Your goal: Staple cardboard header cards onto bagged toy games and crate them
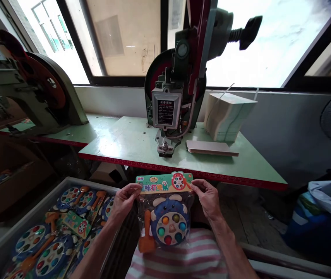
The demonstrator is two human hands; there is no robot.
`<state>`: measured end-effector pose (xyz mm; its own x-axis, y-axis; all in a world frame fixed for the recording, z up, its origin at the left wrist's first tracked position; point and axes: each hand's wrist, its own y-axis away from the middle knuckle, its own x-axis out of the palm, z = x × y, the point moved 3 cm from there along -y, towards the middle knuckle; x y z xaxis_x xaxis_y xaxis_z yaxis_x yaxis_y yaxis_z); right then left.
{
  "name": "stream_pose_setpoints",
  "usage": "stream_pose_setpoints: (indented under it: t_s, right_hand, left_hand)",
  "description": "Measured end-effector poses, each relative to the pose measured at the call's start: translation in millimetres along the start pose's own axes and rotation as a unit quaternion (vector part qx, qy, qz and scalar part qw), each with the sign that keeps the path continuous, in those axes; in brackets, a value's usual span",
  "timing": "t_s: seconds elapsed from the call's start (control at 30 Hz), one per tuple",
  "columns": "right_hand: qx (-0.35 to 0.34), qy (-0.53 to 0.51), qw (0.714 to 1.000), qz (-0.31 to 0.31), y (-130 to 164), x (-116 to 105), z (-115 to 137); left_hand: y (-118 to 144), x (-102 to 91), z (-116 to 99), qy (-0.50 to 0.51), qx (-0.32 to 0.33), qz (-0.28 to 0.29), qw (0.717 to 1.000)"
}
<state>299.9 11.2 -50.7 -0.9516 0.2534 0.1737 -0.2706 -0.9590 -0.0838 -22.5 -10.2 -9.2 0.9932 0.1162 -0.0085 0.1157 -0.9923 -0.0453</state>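
Pinching a green header card (156, 184) at its opposite ends, the person's left hand (124, 200) and right hand (208, 198) both have hold of it — a clear bag (142, 204) hangs below, in front of striped clothing (179, 263). Inside the bag, an orange hammer (147, 237) lies beside a blue toy (170, 224). The card is near the front edge of a green table (119, 135), below a machine (167, 108) — and a crate (94, 183) of similar packs (52, 254) stands to the left.

Bright windows (278, 50) above pale wall (110, 100)
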Motion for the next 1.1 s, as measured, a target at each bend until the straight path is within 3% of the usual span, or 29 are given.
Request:
stream_pose_setpoints:
  t_s: [0.17,0.37,0.6,0.73,1.1]
  right_hand:
    - [-0.014,-0.039,0.998,-0.038,-26,-8,30]
    - [-0.033,-0.043,0.997,-0.063,-79,-22,67]
    - [-0.01,-0.061,0.993,-0.098,-136,-15,87]
    - [-0.009,-0.049,0.994,-0.095,-148,-9,90]
    - [-0.008,-0.045,0.994,-0.096,-158,-11,87]
  left_hand:
    - [-32,22.4,-23,0.02,0.028,0.051,0.998]
    - [-98,63.3,-49,0.043,0.067,0.114,0.99]
    - [-179,92.3,-56,0.069,0.076,0.108,0.989]
    - [-194,94.2,-57,0.086,0.086,0.116,0.986]
    - [-202,94.0,-50,0.106,0.084,0.122,0.983]
